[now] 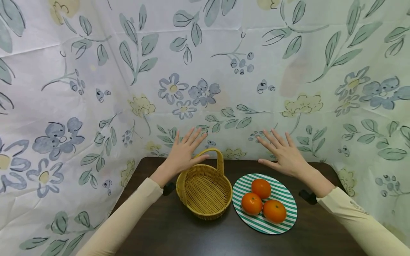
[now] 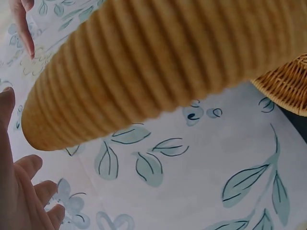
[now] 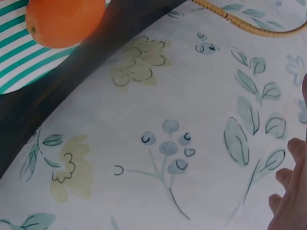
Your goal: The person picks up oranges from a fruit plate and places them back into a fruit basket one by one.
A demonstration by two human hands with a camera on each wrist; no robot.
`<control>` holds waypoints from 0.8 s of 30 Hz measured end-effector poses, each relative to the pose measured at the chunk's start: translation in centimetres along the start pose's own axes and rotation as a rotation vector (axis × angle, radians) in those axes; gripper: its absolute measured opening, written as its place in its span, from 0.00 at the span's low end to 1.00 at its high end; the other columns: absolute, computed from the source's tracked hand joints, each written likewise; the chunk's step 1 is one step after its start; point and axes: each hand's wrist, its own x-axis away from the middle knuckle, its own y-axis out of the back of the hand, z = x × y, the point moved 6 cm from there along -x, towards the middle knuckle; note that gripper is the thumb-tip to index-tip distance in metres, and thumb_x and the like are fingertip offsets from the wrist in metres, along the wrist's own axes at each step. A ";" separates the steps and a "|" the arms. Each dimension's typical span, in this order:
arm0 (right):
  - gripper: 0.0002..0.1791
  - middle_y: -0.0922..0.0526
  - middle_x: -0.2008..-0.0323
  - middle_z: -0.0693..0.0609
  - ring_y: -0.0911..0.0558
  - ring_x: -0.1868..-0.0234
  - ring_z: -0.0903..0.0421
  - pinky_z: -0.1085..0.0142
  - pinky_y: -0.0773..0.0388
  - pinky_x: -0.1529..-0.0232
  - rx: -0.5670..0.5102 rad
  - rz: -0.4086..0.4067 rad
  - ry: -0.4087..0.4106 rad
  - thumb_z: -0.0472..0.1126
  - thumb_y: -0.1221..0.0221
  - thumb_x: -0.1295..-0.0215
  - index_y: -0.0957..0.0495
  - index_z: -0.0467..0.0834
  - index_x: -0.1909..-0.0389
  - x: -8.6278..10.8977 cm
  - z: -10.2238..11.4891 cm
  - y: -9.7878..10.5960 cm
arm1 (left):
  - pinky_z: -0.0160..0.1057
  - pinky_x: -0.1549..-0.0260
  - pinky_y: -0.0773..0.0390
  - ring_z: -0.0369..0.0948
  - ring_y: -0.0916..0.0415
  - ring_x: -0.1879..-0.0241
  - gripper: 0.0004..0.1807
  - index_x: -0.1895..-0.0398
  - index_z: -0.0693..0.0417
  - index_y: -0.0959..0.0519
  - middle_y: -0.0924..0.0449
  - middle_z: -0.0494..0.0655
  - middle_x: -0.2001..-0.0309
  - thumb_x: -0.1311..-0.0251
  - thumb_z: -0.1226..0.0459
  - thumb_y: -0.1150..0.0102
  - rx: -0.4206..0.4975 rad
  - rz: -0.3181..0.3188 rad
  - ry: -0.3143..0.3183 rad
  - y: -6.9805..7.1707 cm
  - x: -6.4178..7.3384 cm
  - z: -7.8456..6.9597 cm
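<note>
Left hand (image 1: 182, 155) and right hand (image 1: 287, 159) both spread wide, gripping nothing, wicker basket (image 1: 209, 214) below left hand's thumb side, three oranges (image 1: 252, 203) on striped plate (image 1: 282, 188) below right hand.

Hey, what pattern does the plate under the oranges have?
Green and white stripes; the plate shows best in the head view.

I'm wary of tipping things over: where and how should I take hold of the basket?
Probably by the top of its handle, coming from above with the left hand, the nearer one. The basket stands upright, and the narrow handle arches over its open top, so fingers could curl round it and lift fairly evenly.
</note>
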 end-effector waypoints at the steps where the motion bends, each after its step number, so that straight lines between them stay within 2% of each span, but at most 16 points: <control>1: 0.45 0.60 0.26 0.54 0.54 0.28 0.44 0.42 0.69 0.32 -0.001 0.001 -0.002 0.64 0.43 0.44 0.49 0.56 0.28 0.1 0.0 -0.1 | 0.62 0.35 0.72 0.44 0.67 0.27 0.42 0.26 0.34 0.59 0.64 0.40 0.26 0.41 0.34 0.61 0.010 -0.002 0.007 0.0 0.1 0.1; 8: 0.45 0.55 0.27 0.49 0.60 0.26 0.50 0.42 0.68 0.32 -0.026 0.015 -0.024 0.63 0.43 0.44 0.49 0.54 0.28 0.7 -0.2 -0.5 | 0.60 0.35 0.73 0.40 0.70 0.27 0.42 0.27 0.30 0.61 0.65 0.37 0.26 0.41 0.34 0.61 0.052 -0.015 0.065 -0.2 0.9 0.8; 13: 0.46 0.56 0.27 0.51 0.57 0.27 0.46 0.42 0.68 0.32 -0.030 0.014 -0.035 0.64 0.42 0.44 0.51 0.57 0.27 1.2 -0.2 -0.8 | 0.60 0.34 0.71 0.38 0.71 0.27 0.41 0.27 0.30 0.61 0.65 0.36 0.26 0.40 0.34 0.61 0.076 -0.025 0.089 -0.3 1.3 1.1; 17: 0.46 0.53 0.27 0.49 0.54 0.27 0.44 0.42 0.68 0.32 -0.045 0.002 -0.046 0.63 0.42 0.45 0.51 0.57 0.28 1.5 -0.2 -1.0 | 0.60 0.34 0.71 0.41 0.67 0.27 0.41 0.27 0.31 0.60 0.63 0.37 0.26 0.40 0.34 0.61 0.097 -0.046 0.089 -0.4 1.6 1.1; 24: 0.46 0.54 0.27 0.50 0.58 0.27 0.48 0.43 0.67 0.31 -0.095 0.008 -0.078 0.63 0.42 0.44 0.51 0.57 0.28 2.4 -0.4 -1.8 | 0.60 0.34 0.69 0.45 0.59 0.28 0.40 0.27 0.33 0.56 0.59 0.39 0.26 0.40 0.36 0.58 0.158 -0.091 0.104 -0.6 2.4 1.1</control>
